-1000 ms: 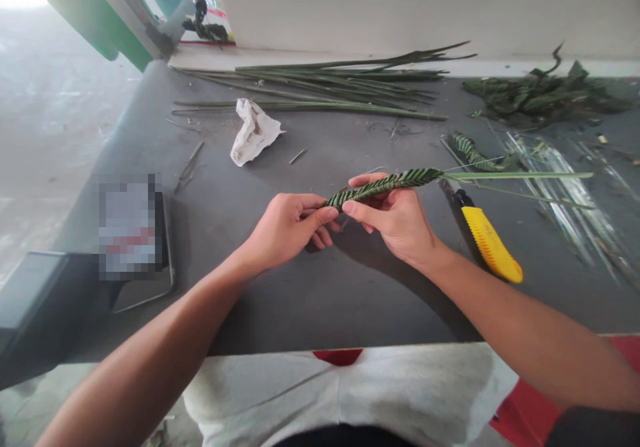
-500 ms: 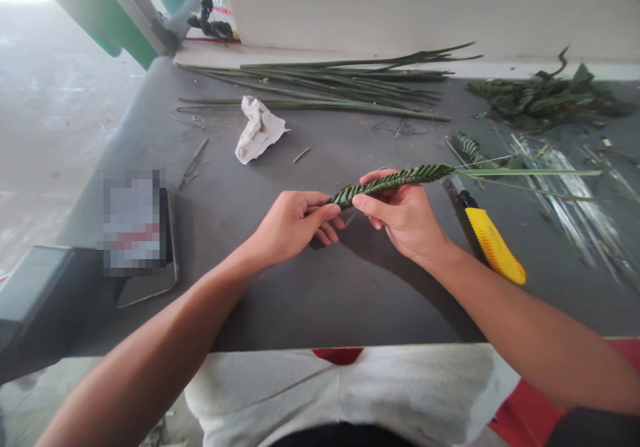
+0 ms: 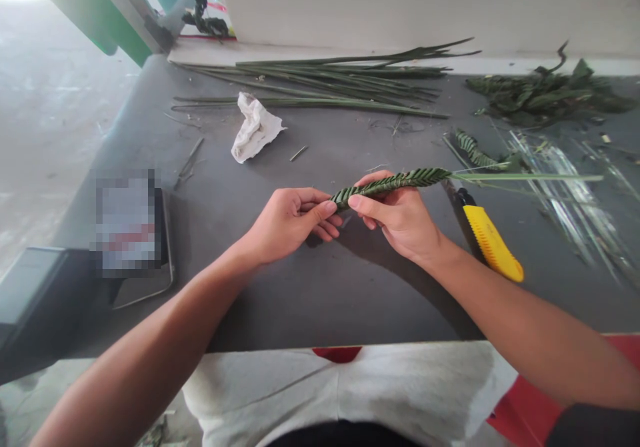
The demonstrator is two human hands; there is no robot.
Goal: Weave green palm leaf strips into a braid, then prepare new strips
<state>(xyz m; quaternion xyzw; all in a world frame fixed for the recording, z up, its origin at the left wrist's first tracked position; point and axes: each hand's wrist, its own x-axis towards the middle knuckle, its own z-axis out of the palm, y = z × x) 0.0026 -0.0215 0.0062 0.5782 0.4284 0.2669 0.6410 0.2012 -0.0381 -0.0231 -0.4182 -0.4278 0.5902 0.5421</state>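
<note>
Between my hands is a braided green leaf strip (image 3: pixel 420 178), woven in a herringbone pattern, held a little above the grey table. My left hand (image 3: pixel 295 220) pinches its left end between thumb and fingers. Farther along, my right hand (image 3: pixel 395 210) grips it from below with the thumb on the near side. Long loose leaf ends (image 3: pixel 530 177) trail from the braid to the right. Just right of my right hand lies a yellow-handled utility knife (image 3: pixel 493 240). Another curled braided piece (image 3: pixel 473 148) rests behind the knife.
Long green leaf blades (image 3: pixel 325 80) lie along the back by the wall. A crumpled white tissue (image 3: pixel 255 127) sits in front of them. At left is a phone (image 3: pixel 147 284), partly blurred out. Clear thin strips (image 3: pixel 565 187) and a heap of dark leaves (image 3: pixel 545 97) occupy the right.
The whole view has shifted slightly. Both hands keep their hold on the braided strip, with almost no movement of fingers or strip.
</note>
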